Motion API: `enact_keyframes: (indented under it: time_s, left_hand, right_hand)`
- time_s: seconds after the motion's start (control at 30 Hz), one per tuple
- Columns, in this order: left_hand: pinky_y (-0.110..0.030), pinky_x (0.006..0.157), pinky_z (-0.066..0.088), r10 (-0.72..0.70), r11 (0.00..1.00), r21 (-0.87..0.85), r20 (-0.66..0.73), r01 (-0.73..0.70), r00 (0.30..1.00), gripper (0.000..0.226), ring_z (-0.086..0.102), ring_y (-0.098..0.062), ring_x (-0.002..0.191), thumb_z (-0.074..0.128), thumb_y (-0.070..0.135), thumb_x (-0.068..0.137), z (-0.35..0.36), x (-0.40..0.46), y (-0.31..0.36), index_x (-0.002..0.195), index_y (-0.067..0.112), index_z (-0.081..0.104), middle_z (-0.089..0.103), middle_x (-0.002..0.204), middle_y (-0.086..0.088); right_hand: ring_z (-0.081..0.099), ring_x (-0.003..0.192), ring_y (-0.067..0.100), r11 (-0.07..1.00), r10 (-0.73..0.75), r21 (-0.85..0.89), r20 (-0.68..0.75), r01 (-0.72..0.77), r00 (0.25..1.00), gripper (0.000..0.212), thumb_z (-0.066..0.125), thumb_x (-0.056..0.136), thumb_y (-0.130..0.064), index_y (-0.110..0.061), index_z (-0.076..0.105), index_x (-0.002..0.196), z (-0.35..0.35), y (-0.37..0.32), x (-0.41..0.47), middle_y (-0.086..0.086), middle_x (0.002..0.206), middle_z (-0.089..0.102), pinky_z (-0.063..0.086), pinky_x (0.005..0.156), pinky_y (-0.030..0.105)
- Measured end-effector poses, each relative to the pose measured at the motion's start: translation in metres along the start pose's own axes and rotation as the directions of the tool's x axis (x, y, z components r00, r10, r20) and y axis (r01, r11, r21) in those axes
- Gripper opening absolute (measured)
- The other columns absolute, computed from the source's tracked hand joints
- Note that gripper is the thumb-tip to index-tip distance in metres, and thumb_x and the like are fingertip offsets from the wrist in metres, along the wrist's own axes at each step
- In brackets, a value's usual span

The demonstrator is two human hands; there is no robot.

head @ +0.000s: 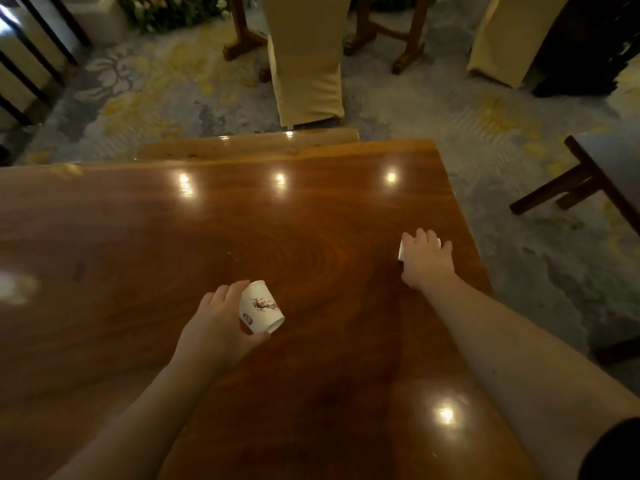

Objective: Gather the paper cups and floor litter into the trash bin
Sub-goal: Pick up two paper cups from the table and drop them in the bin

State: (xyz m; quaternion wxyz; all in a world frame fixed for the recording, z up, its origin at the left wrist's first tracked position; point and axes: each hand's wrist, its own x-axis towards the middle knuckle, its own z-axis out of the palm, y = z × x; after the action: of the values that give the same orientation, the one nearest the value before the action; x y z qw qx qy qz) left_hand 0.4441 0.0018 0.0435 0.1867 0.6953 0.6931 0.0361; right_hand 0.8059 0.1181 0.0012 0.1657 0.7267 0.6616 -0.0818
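Both arms reach out: left hand (216, 327) grips a paper cup (261, 306), right hand (426, 259) covers another.

Dim warm indoor light; ceiling-lamp glare spots on glossy table (242, 237); soft blur, wide-angle bending at edges.

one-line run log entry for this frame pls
left hand: holds tilted paper cup | right hand: over second paper cup, near right edge of wooden table | trash bin: not in view
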Motion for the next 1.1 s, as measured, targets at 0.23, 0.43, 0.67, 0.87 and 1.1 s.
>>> enact_keyframes:
  time_s: [0.23, 0.43, 0.67, 0.87, 1.1]
  left_hand:
    - [-0.035, 0.089, 0.046, 0.040, 0.999, -0.016, -0.025, -0.040, 0.999, 0.103, 0.044, -0.015, 0.119, 0.080, 0.060, 0.063, 0.004, -0.005, 0.009, 0.146, 0.026, 0.031, 0.049, 0.136, 0.004]
    - [-0.034, 0.087, 0.045, 0.014, 0.999, -0.042, -0.035, -0.015, 0.999, 0.102, 0.041, -0.013, 0.121, 0.077, 0.065, 0.062, 0.003, -0.038, -0.001, 0.146, 0.031, 0.029, 0.045, 0.137, 0.008]
    - [-0.032, 0.085, 0.044, -0.030, 0.997, -0.074, -0.111, 0.022, 0.993, 0.101, 0.043, -0.012, 0.119, 0.077, 0.065, 0.061, -0.005, -0.116, -0.041, 0.144, 0.033, 0.030, 0.045, 0.134, 0.009]
    - [-0.030, 0.083, 0.043, -0.040, 0.992, -0.125, -0.177, 0.018, 0.983, 0.098, 0.045, -0.011, 0.112, 0.078, 0.063, 0.062, -0.006, -0.214, -0.087, 0.143, 0.032, 0.033, 0.046, 0.130, 0.007]
    - [-0.031, 0.081, 0.046, -0.044, 0.977, -0.213, -0.210, -0.002, 0.977, 0.097, 0.042, -0.011, 0.112, 0.079, 0.060, 0.063, -0.018, -0.311, -0.117, 0.143, 0.032, 0.033, 0.043, 0.132, 0.005]
  right_hand:
    - [0.047, 0.124, 0.035, 0.998, -0.068, -0.002, -0.057, 0.068, 0.996, 0.071, 0.079, 0.076, -0.028, -0.018, 0.042, 0.136, 0.012, 0.001, -0.005, 0.013, 0.130, 0.050, 0.038, 0.108, 0.051]
    - [0.047, 0.120, 0.031, 0.972, -0.175, 0.143, -0.084, 0.186, 0.981, 0.070, 0.078, 0.077, -0.027, -0.019, 0.040, 0.135, 0.014, -0.027, -0.056, 0.011, 0.129, 0.047, 0.047, 0.096, 0.044]
    - [0.047, 0.116, 0.029, 0.947, -0.262, 0.146, -0.158, 0.285, 0.952, 0.065, 0.074, 0.079, -0.026, -0.019, 0.040, 0.133, 0.018, -0.070, -0.153, 0.010, 0.126, 0.047, 0.052, 0.087, 0.042]
    - [0.047, 0.118, 0.028, 0.944, -0.284, 0.108, -0.208, 0.311, 0.936, 0.066, 0.076, 0.079, -0.027, -0.020, 0.040, 0.134, 0.020, -0.105, -0.256, 0.008, 0.127, 0.047, 0.052, 0.089, 0.045]
    - [0.047, 0.115, 0.024, 0.920, -0.311, 0.140, -0.305, 0.365, 0.900, 0.070, 0.077, 0.078, -0.029, -0.024, 0.039, 0.136, 0.020, -0.133, -0.381, 0.004, 0.127, 0.048, 0.056, 0.085, 0.042]
